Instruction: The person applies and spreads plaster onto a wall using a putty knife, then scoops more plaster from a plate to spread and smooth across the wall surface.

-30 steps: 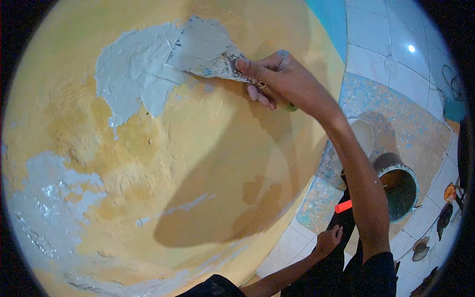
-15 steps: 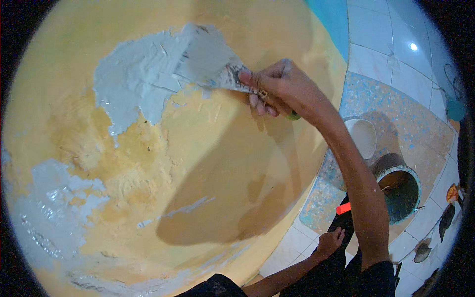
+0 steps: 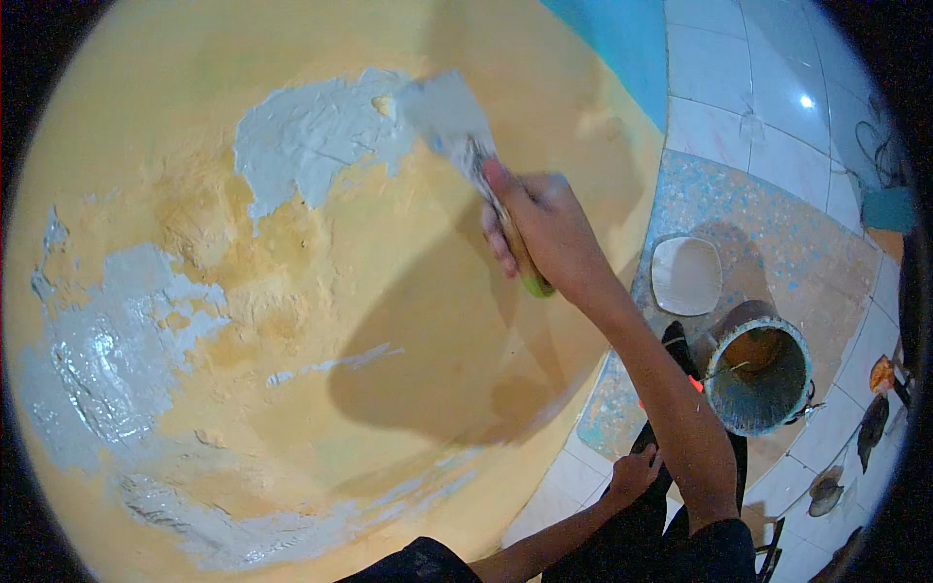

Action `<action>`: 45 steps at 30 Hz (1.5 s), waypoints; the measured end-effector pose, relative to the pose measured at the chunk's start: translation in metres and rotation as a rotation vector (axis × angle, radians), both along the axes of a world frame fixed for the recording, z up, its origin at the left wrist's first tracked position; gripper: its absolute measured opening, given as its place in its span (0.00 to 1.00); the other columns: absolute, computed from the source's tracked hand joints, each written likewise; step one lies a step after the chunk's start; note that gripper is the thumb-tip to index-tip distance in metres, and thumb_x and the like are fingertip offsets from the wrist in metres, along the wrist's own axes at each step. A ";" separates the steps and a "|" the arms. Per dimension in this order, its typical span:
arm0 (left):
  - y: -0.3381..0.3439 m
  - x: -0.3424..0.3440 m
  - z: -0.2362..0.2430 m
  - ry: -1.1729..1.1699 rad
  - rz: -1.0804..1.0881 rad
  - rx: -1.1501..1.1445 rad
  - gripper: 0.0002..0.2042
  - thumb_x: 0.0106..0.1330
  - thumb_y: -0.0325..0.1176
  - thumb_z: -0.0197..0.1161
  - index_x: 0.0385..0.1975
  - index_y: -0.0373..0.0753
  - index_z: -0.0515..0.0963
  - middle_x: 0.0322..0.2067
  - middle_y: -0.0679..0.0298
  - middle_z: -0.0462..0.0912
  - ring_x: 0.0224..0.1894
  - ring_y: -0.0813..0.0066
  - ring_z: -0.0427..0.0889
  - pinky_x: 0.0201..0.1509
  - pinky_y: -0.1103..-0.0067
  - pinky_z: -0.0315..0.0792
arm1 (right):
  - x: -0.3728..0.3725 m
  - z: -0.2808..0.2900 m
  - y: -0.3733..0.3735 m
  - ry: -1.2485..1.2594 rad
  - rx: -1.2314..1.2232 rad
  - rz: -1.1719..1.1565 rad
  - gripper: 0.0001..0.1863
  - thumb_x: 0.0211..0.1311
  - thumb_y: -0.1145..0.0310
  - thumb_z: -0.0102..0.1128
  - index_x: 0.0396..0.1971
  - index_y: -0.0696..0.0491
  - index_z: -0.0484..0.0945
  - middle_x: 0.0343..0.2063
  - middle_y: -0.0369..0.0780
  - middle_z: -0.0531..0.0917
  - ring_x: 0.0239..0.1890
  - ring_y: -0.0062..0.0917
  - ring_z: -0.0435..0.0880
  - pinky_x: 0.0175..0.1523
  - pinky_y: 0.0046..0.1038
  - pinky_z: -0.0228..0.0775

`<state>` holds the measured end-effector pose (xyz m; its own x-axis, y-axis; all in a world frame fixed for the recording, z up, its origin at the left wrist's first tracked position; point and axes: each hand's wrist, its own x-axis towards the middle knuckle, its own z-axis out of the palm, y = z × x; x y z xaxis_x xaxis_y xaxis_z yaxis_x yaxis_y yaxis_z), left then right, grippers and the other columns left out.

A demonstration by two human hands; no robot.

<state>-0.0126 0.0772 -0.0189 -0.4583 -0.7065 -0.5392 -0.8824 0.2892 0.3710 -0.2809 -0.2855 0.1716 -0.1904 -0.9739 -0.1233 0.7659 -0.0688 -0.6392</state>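
Putty knife (image 3: pixel 449 121): broad blade smeared grey, against yellow wall (image 3: pixel 389 291); right hand (image 3: pixel 544 228) fingers clamped on handle.

One putty knife (image 3: pixel 449 124) lies at twelve o'clock, beside one fresh grey plaster patch (image 3: pixel 311 136) at eleven. Two hands show: the right hand (image 3: pixel 539 225) and left hand (image 3: pixel 634 473). One bucket (image 3: pixel 758 377) and one white dish (image 3: pixel 686 275) sit at three o'clock.
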 end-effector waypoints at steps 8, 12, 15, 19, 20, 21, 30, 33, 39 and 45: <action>0.020 0.013 -0.017 0.004 0.332 0.155 0.14 0.69 0.45 0.55 0.39 0.40 0.75 0.16 0.48 0.79 0.21 0.46 0.81 0.23 0.56 0.74 | 0.006 0.053 -0.019 -0.207 0.053 0.029 0.28 0.73 0.49 0.47 0.21 0.59 0.74 0.13 0.40 0.76 0.10 0.24 0.75 0.17 0.28 0.72; 0.027 0.022 -0.019 0.122 0.244 0.045 0.16 0.68 0.45 0.55 0.43 0.39 0.76 0.20 0.47 0.81 0.23 0.46 0.81 0.25 0.57 0.74 | 0.030 0.065 0.010 -0.294 -0.017 0.133 0.28 0.73 0.50 0.46 0.21 0.59 0.74 0.12 0.41 0.76 0.10 0.27 0.76 0.15 0.30 0.70; 0.027 0.021 -0.023 -0.082 0.171 0.152 0.17 0.68 0.46 0.55 0.47 0.40 0.76 0.22 0.47 0.82 0.25 0.46 0.82 0.28 0.56 0.75 | 0.031 0.073 0.022 -0.279 -0.013 0.198 0.28 0.73 0.48 0.46 0.21 0.58 0.75 0.12 0.42 0.77 0.11 0.26 0.76 0.18 0.29 0.70; 0.023 0.016 -0.013 -0.170 0.132 0.149 0.16 0.68 0.46 0.54 0.47 0.41 0.75 0.24 0.47 0.82 0.28 0.45 0.82 0.33 0.55 0.76 | 0.012 0.073 0.001 -0.220 0.037 -0.076 0.28 0.72 0.48 0.46 0.21 0.57 0.75 0.12 0.41 0.77 0.12 0.24 0.75 0.21 0.27 0.69; 0.020 0.013 -0.010 -0.279 0.094 0.173 0.16 0.68 0.46 0.54 0.46 0.41 0.74 0.24 0.47 0.82 0.28 0.45 0.83 0.34 0.55 0.76 | 0.007 0.072 -0.009 -0.202 0.059 -0.113 0.28 0.72 0.48 0.46 0.21 0.57 0.76 0.12 0.41 0.77 0.12 0.24 0.75 0.22 0.26 0.68; 0.018 0.011 -0.005 -0.222 0.111 0.206 0.16 0.68 0.46 0.54 0.46 0.42 0.74 0.24 0.48 0.82 0.29 0.44 0.83 0.35 0.55 0.76 | 0.006 0.070 -0.016 -0.172 0.069 -0.182 0.28 0.72 0.48 0.46 0.22 0.57 0.76 0.12 0.41 0.78 0.13 0.23 0.75 0.23 0.26 0.67; 0.015 0.010 0.006 0.004 0.076 -0.037 0.15 0.68 0.46 0.55 0.46 0.44 0.75 0.22 0.49 0.82 0.26 0.46 0.82 0.32 0.55 0.76 | 0.046 0.064 0.026 0.015 0.010 0.074 0.31 0.73 0.47 0.45 0.17 0.56 0.78 0.09 0.39 0.76 0.14 0.21 0.75 0.23 0.23 0.65; 0.016 0.010 0.003 0.002 0.142 0.049 0.13 0.69 0.45 0.55 0.42 0.43 0.75 0.21 0.49 0.82 0.25 0.46 0.82 0.30 0.55 0.76 | 0.030 0.059 0.024 -0.040 0.027 -0.044 0.32 0.73 0.48 0.45 0.15 0.57 0.77 0.09 0.39 0.76 0.10 0.23 0.74 0.22 0.26 0.66; 0.013 0.000 0.005 -0.112 0.070 -0.010 0.13 0.70 0.45 0.54 0.33 0.41 0.72 0.16 0.49 0.79 0.21 0.47 0.81 0.25 0.56 0.75 | -0.012 0.027 -0.023 0.460 -0.205 -0.061 0.30 0.72 0.48 0.46 0.17 0.57 0.78 0.10 0.38 0.76 0.15 0.23 0.77 0.25 0.30 0.68; 0.011 -0.004 0.009 -0.122 0.067 -0.038 0.14 0.70 0.46 0.54 0.30 0.41 0.73 0.14 0.52 0.78 0.18 0.49 0.80 0.21 0.58 0.74 | -0.041 -0.013 -0.014 0.934 0.096 -0.020 0.27 0.70 0.49 0.48 0.22 0.57 0.81 0.13 0.45 0.77 0.18 0.35 0.78 0.32 0.38 0.71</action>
<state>-0.0167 0.0882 -0.0101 -0.3422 -0.7543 -0.5602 -0.9381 0.2402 0.2496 -0.3223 -0.3000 0.1585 -0.2689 -0.9631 0.0086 -0.0614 0.0082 -0.9981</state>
